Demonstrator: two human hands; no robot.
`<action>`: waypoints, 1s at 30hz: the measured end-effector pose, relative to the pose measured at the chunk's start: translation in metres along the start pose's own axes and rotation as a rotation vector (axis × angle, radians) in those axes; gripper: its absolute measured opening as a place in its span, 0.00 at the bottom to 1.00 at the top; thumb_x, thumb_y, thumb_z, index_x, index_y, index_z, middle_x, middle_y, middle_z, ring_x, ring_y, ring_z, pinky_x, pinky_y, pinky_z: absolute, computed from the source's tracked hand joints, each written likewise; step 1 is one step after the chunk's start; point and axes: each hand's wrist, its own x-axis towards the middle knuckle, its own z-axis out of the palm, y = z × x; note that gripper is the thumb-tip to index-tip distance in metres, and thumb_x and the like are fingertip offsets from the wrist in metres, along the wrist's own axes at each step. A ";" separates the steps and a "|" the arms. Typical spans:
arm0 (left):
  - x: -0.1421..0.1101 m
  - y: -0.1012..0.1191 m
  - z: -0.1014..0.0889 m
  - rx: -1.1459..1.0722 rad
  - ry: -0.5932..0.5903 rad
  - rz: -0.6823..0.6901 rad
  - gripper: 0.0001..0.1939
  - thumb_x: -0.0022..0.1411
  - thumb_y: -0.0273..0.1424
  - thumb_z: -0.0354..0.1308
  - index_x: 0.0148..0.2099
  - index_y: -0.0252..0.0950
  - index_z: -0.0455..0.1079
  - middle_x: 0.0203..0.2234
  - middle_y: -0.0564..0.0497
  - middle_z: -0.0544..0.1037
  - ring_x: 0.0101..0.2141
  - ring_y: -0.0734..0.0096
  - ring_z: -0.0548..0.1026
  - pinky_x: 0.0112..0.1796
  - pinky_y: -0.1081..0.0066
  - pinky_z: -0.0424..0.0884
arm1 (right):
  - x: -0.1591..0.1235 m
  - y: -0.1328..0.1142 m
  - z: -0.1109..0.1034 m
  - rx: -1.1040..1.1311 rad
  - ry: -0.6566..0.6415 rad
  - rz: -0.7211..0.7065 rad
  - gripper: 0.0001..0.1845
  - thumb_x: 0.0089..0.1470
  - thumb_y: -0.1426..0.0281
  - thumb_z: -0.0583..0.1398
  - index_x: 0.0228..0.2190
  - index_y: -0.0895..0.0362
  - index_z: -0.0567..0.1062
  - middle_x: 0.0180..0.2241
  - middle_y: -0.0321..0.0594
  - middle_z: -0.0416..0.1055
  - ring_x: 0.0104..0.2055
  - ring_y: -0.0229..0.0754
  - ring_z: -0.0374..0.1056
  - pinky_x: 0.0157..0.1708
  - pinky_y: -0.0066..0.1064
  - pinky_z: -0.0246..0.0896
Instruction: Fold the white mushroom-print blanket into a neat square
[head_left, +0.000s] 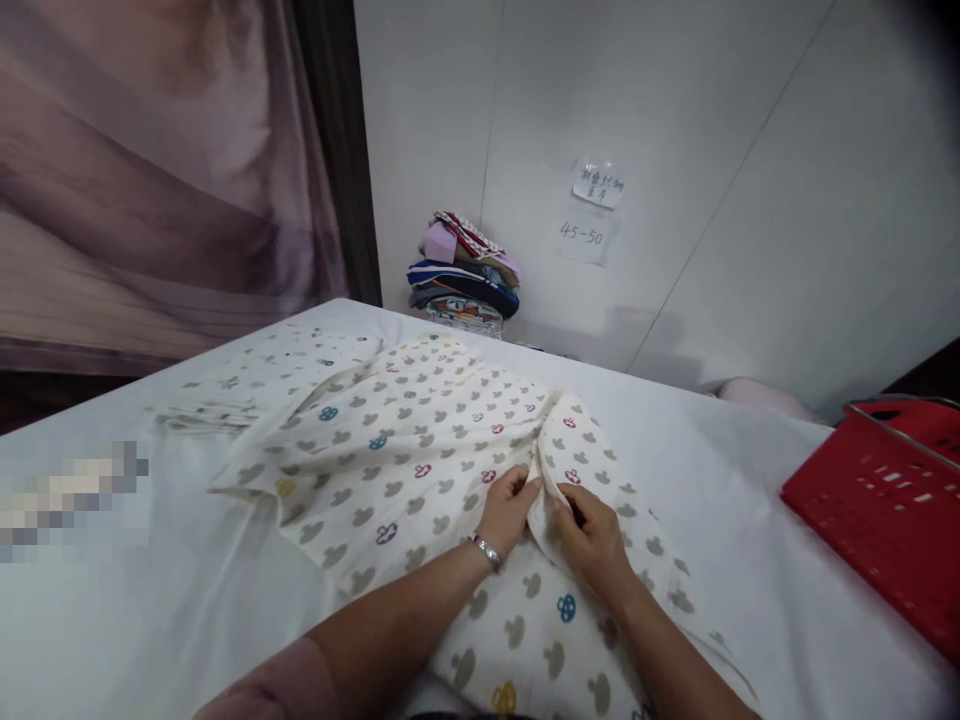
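Note:
A cream cloth printed with grey, blue, red and yellow mushroom shapes spreads over the white table, its near end reaching the bottom of the view. My left hand, with a silver bracelet at the wrist, pinches one edge along a fold in the middle of the cloth. Close to its right, my right hand has fingers and thumb closed on the facing raised edge. Between the hands the two edges stand slightly apart. Whether the cloth is a garment or a sheet I cannot tell.
Folded white printed cloth lies at the table's left. A red plastic basket stands at the right edge. Behind the table, folded fabrics are piled against the wall, which carries handwritten notes. A curtain hangs at left.

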 end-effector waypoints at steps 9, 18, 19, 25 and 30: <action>-0.004 0.003 0.002 -0.023 -0.018 -0.057 0.14 0.49 0.41 0.58 0.28 0.36 0.61 0.15 0.60 0.63 0.13 0.81 0.60 0.12 0.79 0.57 | -0.006 0.004 0.000 -0.229 0.042 -0.151 0.15 0.56 0.69 0.51 0.44 0.56 0.68 0.34 0.41 0.71 0.35 0.41 0.68 0.34 0.30 0.63; -0.002 0.004 0.001 -0.037 -0.002 -0.061 0.14 0.50 0.42 0.57 0.29 0.36 0.63 0.15 0.60 0.65 0.12 0.81 0.62 0.11 0.79 0.59 | -0.011 0.002 0.014 -0.398 -0.123 -0.180 0.17 0.57 0.72 0.48 0.48 0.57 0.65 0.32 0.42 0.70 0.35 0.42 0.67 0.33 0.32 0.63; -0.002 0.005 0.001 -0.036 -0.001 -0.061 0.14 0.50 0.42 0.57 0.29 0.36 0.63 0.15 0.60 0.65 0.12 0.81 0.61 0.11 0.80 0.59 | -0.012 0.002 0.013 -0.402 -0.121 -0.184 0.17 0.57 0.72 0.48 0.48 0.57 0.65 0.32 0.42 0.70 0.35 0.42 0.67 0.33 0.32 0.63; -0.001 0.004 0.001 -0.013 0.014 -0.041 0.14 0.51 0.42 0.56 0.30 0.36 0.63 0.16 0.59 0.66 0.13 0.79 0.63 0.12 0.79 0.60 | -0.013 0.001 0.013 -0.390 -0.142 -0.208 0.17 0.58 0.72 0.47 0.48 0.57 0.64 0.33 0.42 0.70 0.35 0.42 0.67 0.34 0.32 0.63; -0.001 0.003 0.001 -0.011 0.012 -0.044 0.14 0.52 0.42 0.55 0.30 0.36 0.63 0.16 0.59 0.65 0.13 0.80 0.61 0.12 0.79 0.58 | -0.014 0.000 0.013 -0.373 -0.154 -0.223 0.19 0.56 0.73 0.48 0.50 0.56 0.62 0.34 0.43 0.69 0.36 0.42 0.67 0.34 0.32 0.63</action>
